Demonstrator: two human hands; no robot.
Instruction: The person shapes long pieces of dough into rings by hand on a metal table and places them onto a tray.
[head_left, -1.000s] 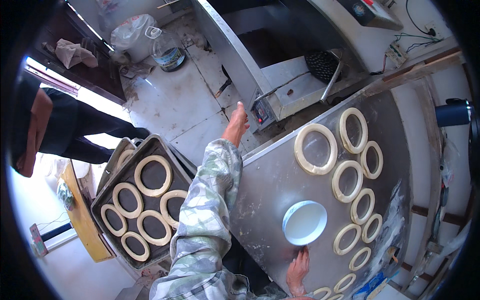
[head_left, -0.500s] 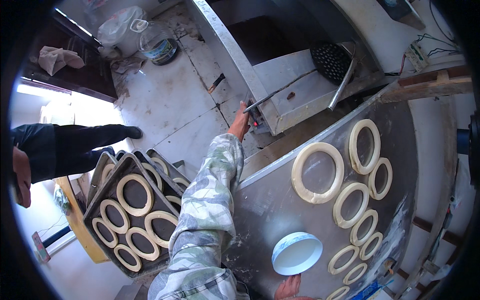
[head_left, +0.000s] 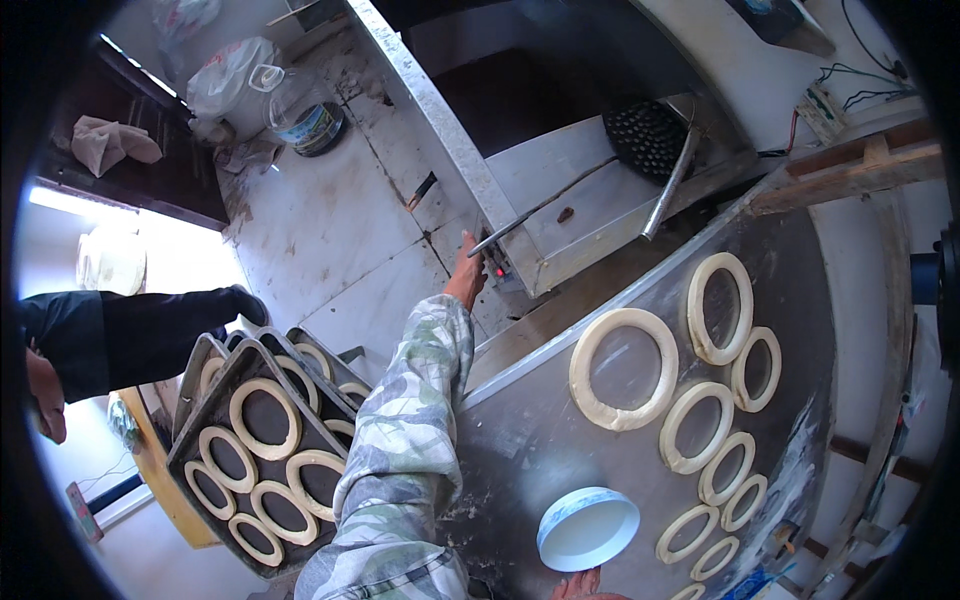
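Note:
My left hand (head_left: 466, 277), at the end of a camouflage sleeve, reaches to a small control box (head_left: 500, 268) with a red light at the corner of a metal vat (head_left: 445, 120). At least one finger is stretched out; the others are partly hidden. The handle of a perforated skimmer (head_left: 652, 142) passes over the hand, so touch is hard to judge. At the lower edge, my right hand (head_left: 578, 584) has its fingers closed at the near rim of a white-and-blue bowl (head_left: 588, 530). Pale dough rings (head_left: 590, 400) lie on the dark table (head_left: 520, 440) beside it.
Stacked dark trays (head_left: 262, 355) with more dough rings stand left of my arm. A co-worker's dark-trousered leg (head_left: 165, 330) and hand (head_left: 45, 395) are at far left. A plastic jug (head_left: 305, 115) and a dark-handled tool (head_left: 422, 190) are on the tiled floor (head_left: 320, 220).
The view has shifted slightly, moving the table and vat down and left. My left hand's finger now points up beside the skimmer handle. My right hand stays at the bowl.

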